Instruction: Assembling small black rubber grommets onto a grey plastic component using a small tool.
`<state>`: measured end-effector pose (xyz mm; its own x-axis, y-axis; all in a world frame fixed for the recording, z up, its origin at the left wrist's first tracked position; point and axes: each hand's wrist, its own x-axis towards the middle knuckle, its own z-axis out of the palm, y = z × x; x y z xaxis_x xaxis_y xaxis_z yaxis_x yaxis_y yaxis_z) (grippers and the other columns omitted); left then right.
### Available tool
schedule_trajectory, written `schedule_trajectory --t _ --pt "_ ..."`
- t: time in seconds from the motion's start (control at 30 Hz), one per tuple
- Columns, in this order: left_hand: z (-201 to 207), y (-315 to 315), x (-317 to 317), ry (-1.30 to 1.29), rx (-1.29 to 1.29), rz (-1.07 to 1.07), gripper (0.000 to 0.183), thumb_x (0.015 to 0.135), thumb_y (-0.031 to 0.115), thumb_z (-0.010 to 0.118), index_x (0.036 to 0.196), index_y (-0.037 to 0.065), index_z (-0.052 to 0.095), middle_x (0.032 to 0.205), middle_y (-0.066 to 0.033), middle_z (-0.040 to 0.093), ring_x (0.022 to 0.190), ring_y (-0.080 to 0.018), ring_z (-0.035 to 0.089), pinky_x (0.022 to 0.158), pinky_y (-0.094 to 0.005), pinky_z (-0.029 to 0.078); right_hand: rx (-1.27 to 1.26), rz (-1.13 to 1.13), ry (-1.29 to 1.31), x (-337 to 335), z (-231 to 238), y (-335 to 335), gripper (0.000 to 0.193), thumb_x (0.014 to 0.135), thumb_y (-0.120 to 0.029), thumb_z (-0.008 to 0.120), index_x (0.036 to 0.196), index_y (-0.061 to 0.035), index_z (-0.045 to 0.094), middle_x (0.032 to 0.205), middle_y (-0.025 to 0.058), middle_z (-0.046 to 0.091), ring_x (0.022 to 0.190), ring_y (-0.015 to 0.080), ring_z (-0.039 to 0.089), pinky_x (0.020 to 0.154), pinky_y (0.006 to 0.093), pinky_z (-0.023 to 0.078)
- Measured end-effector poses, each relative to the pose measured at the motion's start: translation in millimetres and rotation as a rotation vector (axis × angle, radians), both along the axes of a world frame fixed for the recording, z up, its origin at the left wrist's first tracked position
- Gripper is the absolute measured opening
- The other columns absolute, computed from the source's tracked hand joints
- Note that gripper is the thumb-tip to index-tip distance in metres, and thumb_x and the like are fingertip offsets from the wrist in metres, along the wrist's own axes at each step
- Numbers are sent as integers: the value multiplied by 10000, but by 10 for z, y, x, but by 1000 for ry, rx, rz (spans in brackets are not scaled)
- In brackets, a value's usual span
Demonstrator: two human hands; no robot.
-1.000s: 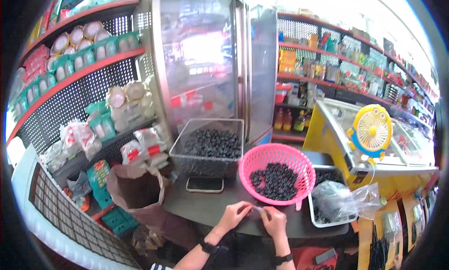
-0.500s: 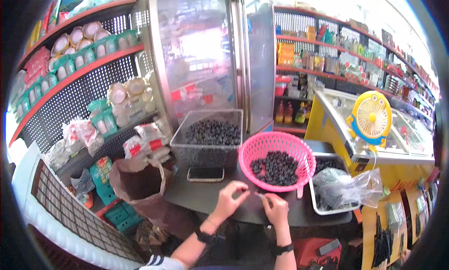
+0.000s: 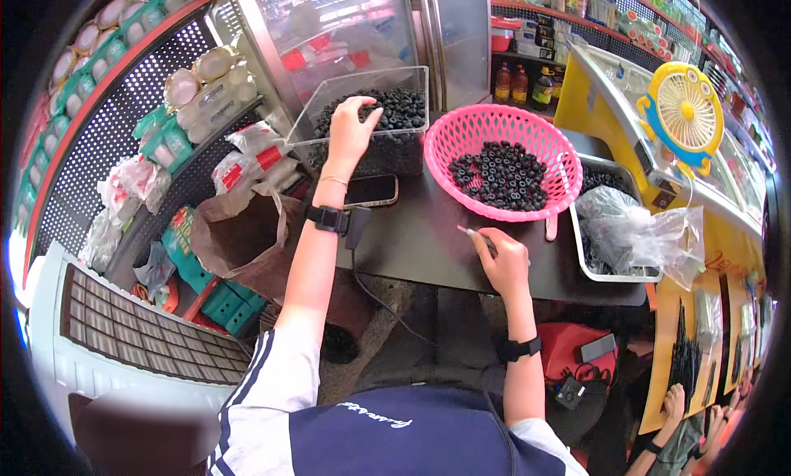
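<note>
At eleven o'clock we see the left hand (image 3: 356,130), fingers slightly parted, over the bin (image 3: 391,154); toward four, the right hand (image 3: 503,257), pinching a slim tool (image 3: 472,232).

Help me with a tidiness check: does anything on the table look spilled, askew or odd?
Only the clear plastic bag looks untidy: it sprawls across the white tray and its loose end hangs past the right rim. No spill shows around the clear bin.

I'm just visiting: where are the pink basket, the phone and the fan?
Pink basket (image 3: 501,125): head view, far inner wall.
Phone (image 3: 374,191): head view, dark screen.
Fan (image 3: 687,111): head view, middle of its grille.
</note>
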<state>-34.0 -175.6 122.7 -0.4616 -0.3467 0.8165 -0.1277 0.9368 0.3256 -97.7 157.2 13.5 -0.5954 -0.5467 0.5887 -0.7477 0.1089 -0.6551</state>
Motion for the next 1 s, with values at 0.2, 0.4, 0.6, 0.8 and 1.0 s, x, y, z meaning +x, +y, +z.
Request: schedule_trajectory --t 0.2,0.4,0.6,0.8,1.0 --pt "-67 892 -459 -330 22 -598 253 817 167 733 1000 0 674 975 -126 690 904 -215 668 827 -331 515 18 -9 39 -50 -33 48 224 869 -229 698 895 -7 687 831 154 697 731 321 682 641 376 527" --pt "-256 1225 -940 -1013 56 -756 333 753 66 731 1077 13 676 922 -123 702 873 -217 682 779 -345 540 45 -28 32 -54 -22 30 233 876 -248 690 894 -16 690 831 147 699 729 317 683 644 384 529" --pt "-517 1063 -1372 -1062 -27 -758 233 734 99 737 954 22 722 863 -125 721 806 -232 696 762 -352 541 69 -41 -11 -24 28 2 228 877 -256 686 884 -28 684 823 146 696 722 319 680 633 389 526" --pt "-452 1088 -1285 -986 18 -724 192 737 129 750 892 19 724 823 -135 713 758 -215 687 734 -336 537 33 -28 67 -30 -6 -24 229 878 -264 683 905 -37 681 830 150 693 736 330 678 638 402 526" --pt "-95 1640 -326 -95 446 -690 121 905 20 641 1012 -37 642 1001 -92 695 941 -131 674 824 -269 536 27 -59 -35 -90 -66 29 242 876 -267 688 909 -27 683 841 155 695 748 330 679 643 391 527"
